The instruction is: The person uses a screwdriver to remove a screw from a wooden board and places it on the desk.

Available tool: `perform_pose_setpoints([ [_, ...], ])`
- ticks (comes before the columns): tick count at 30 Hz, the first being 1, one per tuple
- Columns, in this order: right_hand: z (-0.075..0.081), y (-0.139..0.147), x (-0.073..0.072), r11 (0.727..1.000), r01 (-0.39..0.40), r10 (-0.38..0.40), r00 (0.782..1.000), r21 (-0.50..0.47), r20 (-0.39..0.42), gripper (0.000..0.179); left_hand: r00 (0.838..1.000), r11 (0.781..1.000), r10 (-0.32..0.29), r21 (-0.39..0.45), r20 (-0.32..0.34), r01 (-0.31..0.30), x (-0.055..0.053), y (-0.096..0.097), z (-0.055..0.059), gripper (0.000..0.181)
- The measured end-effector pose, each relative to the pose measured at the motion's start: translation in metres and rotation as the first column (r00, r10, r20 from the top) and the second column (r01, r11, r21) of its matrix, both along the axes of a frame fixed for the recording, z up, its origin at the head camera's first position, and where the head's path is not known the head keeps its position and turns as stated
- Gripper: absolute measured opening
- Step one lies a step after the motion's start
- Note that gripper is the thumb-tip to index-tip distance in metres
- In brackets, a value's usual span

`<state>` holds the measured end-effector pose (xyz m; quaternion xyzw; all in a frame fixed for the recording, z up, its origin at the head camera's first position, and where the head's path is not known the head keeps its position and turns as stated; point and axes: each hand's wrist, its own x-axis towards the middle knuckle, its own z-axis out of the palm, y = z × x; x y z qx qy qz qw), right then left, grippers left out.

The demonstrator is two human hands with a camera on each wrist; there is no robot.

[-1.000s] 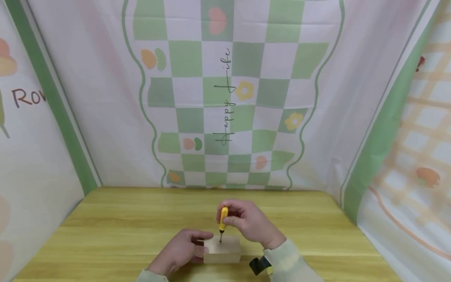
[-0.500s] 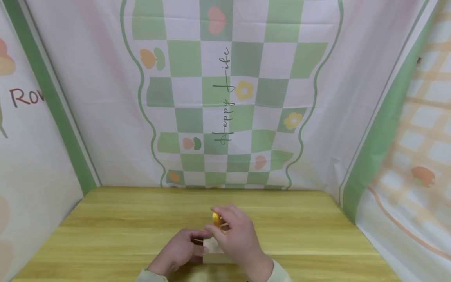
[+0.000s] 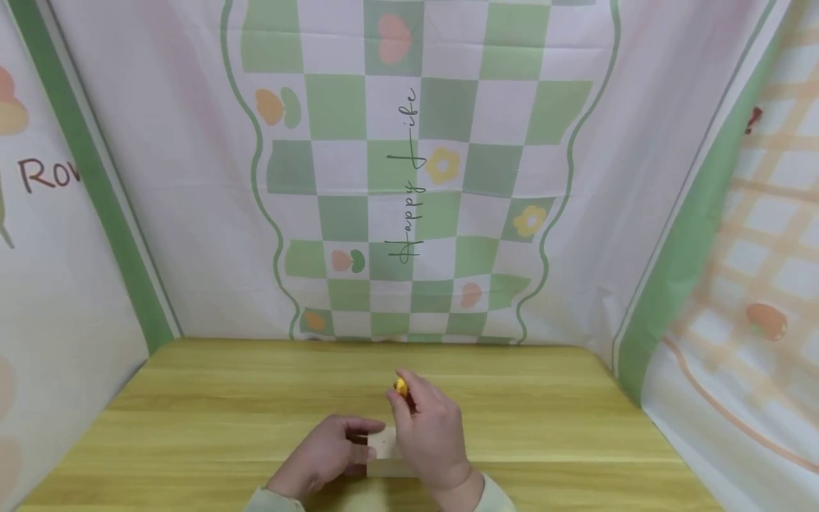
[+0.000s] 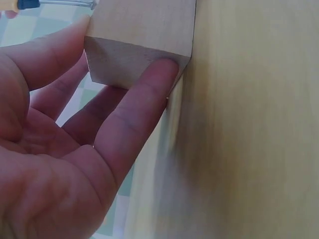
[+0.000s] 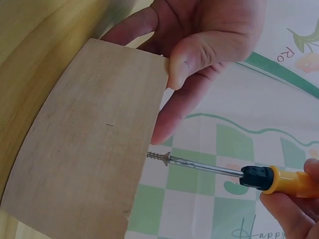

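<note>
I'm seeing the right hand (image 3: 431, 430) gripping a yellow-handled screwdriver (image 5: 256, 178) with black collar and steel shaft. Below that hand, its tip is meeting the head of a threaded metal screw (image 5: 158, 158) at the top of a pale rectangular wooden block (image 5: 84, 134); can't tell how deep. Left hand (image 3: 333, 451) is pinching the block's near end. Block is lying between both hands on the yellow wood-grain table (image 3: 544, 412).

From the head view, the right hand (image 3: 433, 435) hides the screw (image 5: 159, 158) and screwdriver shaft (image 5: 205, 167).
</note>
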<state>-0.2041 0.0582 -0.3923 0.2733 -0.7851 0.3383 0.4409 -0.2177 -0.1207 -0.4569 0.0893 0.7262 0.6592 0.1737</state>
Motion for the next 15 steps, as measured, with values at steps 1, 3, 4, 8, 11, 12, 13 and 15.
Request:
perform_pose_setpoints([
  [1,0.0000,0.0001,-0.0003,1.000,-0.002,0.002,1.000,-0.003,0.005,0.024,1.000,1.000,0.002,-0.002,0.001,-0.002,-0.0001,-0.0001,0.0003,0.041],
  [3,0.0000,0.0004,-0.0012,1.000,-0.010,0.010,1.000,-0.008,0.018,0.023,1.000,1.000,0.002,-0.004,0.002,-0.002,-0.0002,0.0001,0.0007,0.041],
  [4,0.0001,0.0005,-0.0015,1.000,-0.014,0.014,1.000,-0.011,0.026,0.022,1.000,1.000,0.002,0.000,0.003,-0.002,-0.0004,0.0002,0.0009,0.041],
  [8,0.0002,0.0014,-0.0030,1.000,-0.024,0.024,0.999,-0.012,0.033,0.020,1.000,1.000,0.000,0.010,0.002,0.000,-0.0007,0.0007,0.0009,0.041],
  [11,0.0001,0.0025,-0.0038,0.999,-0.032,0.032,0.999,-0.012,0.039,0.021,1.000,1.000,0.003,0.007,-0.005,-0.003,-0.0004,0.0011,0.0004,0.042],
  [12,-0.0001,0.0031,-0.0041,0.999,-0.038,0.038,0.998,-0.016,0.045,0.021,1.000,1.000,0.004,0.005,-0.009,-0.004,-0.0002,0.0012,0.0001,0.042],
  [13,-0.0001,0.0037,-0.0046,0.999,-0.044,0.045,0.998,-0.018,0.051,0.022,1.000,1.000,0.005,0.003,-0.012,-0.005,0.0000,0.0014,-0.0001,0.042],
  [15,-0.0002,0.0052,-0.0055,0.998,-0.062,0.063,0.995,-0.026,0.071,0.023,1.000,1.000,0.005,0.001,-0.017,-0.005,0.0006,0.0015,-0.0003,0.042],
])
